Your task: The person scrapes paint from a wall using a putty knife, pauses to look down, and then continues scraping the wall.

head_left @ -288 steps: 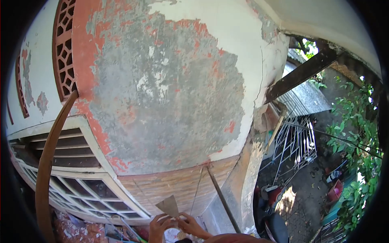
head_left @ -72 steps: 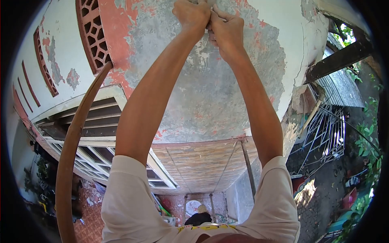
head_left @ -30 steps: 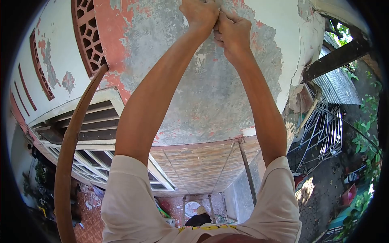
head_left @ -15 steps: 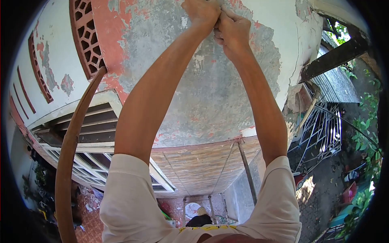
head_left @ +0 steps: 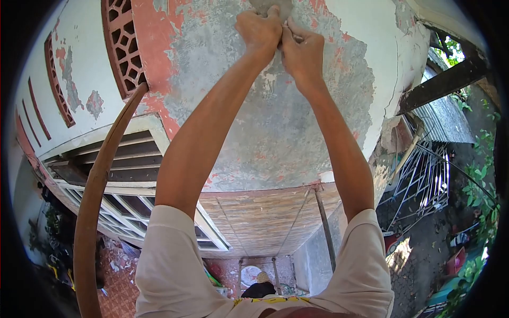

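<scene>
High against the wall, my left hand point(head_left: 259, 31) is closed, its thumb pointing up along a flat grey piece point(head_left: 271, 6) that the top edge of the view cuts off. My right hand point(head_left: 304, 49) is right beside it, fingers curled and thumb pressed to them. The two hands touch or nearly touch, and what lies in their grip is mostly hidden. Behind them the wall point(head_left: 270, 127) shows bare grey plaster with flakes of red and white paint around it.
A curved wooden pole point(head_left: 95, 185) rises at the left, by the red vent block point(head_left: 124, 47). Below it is a louvred window point(head_left: 116, 159). A dark beam point(head_left: 442, 82) juts out at right, above a metal rack point(head_left: 424, 180). Far below stands a white bucket point(head_left: 250, 275).
Both hands have come slightly lower in the view, and the left has turned so its thumb shows. The flat grey piece above it now shows. The view has shifted slightly.
</scene>
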`<control>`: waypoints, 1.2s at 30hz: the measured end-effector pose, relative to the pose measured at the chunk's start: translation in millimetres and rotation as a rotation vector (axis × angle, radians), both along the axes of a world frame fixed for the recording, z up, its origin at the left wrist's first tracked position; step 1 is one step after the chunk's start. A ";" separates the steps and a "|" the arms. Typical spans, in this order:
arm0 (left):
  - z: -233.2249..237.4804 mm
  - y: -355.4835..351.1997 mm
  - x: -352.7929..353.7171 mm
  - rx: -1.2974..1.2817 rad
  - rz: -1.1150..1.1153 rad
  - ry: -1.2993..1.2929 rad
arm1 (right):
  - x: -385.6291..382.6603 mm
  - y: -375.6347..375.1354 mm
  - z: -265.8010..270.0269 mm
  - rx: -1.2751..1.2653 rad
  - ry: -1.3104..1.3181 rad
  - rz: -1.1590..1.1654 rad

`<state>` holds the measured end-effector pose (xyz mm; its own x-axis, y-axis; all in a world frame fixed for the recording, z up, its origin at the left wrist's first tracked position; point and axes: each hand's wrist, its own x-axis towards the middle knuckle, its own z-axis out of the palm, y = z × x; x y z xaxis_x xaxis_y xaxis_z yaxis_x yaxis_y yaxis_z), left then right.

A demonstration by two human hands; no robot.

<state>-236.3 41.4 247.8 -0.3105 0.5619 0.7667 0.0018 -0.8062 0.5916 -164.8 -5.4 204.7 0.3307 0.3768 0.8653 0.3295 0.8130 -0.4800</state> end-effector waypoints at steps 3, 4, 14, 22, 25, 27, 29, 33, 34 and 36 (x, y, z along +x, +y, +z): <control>24.2 15.0 4.1 0.055 -0.031 -0.033 | 2.2 5.0 20.7 0.008 0.016 0.029; 25.6 12.7 4.3 -0.007 -0.108 -0.042 | 3.9 5.8 22.5 0.011 0.010 0.027; 19.1 12.6 0.7 -0.075 -0.334 -0.018 | 1.9 -16.7 23.5 -0.145 0.077 0.164; 17.8 -2.4 5.9 -0.166 -0.421 -0.124 | 4.4 -22.0 20.9 -0.132 0.060 0.157; 23.6 17.4 7.9 -0.133 -0.368 -0.056 | 1.7 -26.7 30.4 -0.200 0.122 0.203; 28.6 25.6 11.1 -0.029 -0.245 -0.021 | 3.6 -26.4 36.3 -0.218 0.136 0.224; 16.9 27.3 9.4 -0.018 -0.299 -0.009 | 7.7 -19.5 28.2 -0.219 0.111 0.194; 8.2 27.0 7.4 -0.032 -0.453 -0.038 | -0.5 -18.3 17.6 -0.110 0.102 0.136; 7.0 29.3 9.3 -0.035 -0.383 -0.060 | -0.2 -16.4 15.4 -0.120 0.100 0.114; 10.8 30.3 13.9 -0.034 -0.250 -0.096 | 0.4 -15.4 20.9 -0.119 0.094 0.111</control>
<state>-222.4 71.7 258.6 -0.2286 0.6556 0.7197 -0.2525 -0.7539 0.6065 -164.3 -20.8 225.6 0.3585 0.5129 0.7800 0.1907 0.7777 -0.5990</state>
